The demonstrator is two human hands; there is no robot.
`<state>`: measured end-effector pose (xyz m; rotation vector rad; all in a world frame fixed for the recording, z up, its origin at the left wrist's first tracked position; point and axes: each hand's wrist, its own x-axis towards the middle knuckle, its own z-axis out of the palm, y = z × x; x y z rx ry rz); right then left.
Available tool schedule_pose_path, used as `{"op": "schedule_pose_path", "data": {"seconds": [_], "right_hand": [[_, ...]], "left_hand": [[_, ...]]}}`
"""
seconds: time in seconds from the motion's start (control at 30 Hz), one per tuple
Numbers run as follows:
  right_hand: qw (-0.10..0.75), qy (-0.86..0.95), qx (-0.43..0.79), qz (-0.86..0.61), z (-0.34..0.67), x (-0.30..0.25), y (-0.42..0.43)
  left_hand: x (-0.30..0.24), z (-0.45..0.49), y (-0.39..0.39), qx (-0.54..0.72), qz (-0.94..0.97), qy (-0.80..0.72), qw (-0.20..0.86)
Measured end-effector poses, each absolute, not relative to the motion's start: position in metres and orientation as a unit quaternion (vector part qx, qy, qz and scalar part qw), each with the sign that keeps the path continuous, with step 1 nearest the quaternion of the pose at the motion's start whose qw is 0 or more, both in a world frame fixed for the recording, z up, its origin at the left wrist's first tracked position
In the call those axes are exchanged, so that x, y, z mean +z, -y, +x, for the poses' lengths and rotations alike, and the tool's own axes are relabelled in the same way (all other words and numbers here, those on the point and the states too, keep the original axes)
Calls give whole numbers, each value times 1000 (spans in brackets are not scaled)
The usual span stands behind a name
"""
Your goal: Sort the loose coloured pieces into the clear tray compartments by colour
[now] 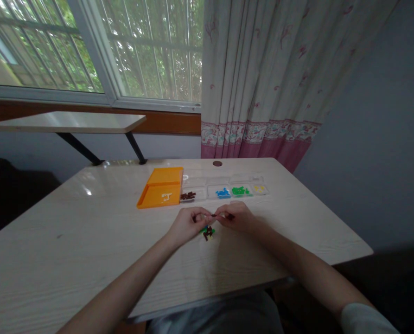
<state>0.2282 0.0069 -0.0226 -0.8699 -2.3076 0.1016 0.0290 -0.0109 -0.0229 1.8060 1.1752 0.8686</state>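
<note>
My left hand (187,225) and my right hand (237,216) meet over the middle of the pale wooden table (88,241), fingers pinched together on a small dark brown brick piece (213,215) held between them. Just below the fingertips, on the table, lies a tiny build of brown, green and yellow bricks (207,233). Behind the hands stands a clear compartment tray (224,185) holding brown bricks (187,196), blue bricks (223,192), green bricks (240,190) and yellow bricks (259,188).
An orange lid (161,188) lies beside the tray on its left. A cable hole (217,163) sits at the table's far edge. Beyond are a wall shelf (67,122), a window and a flowered curtain (262,79).
</note>
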Motion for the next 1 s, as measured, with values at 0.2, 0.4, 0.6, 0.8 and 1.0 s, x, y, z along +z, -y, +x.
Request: {"op": "schedule_pose_path", "data": {"seconds": [0.2,0.4,0.6,0.8,1.0], "right_hand": [[347,881,24,-321,227,-24,-6],[324,886,28,-329,226,-24,-5],[310,890,36,-332,224,-21,-4],[304,881,55,-359,227,-21,-4],[158,926,140,-313,230,-21,-4]], "left_hand": [[-22,29,11,341,717,-461,396],[-21,28,11,340,730,-452,385],[-21,27,11,331,749,-448,359],[-16,19,2,388,723,-470,325],[-9,8,-4,466,680,-499,268]]}}
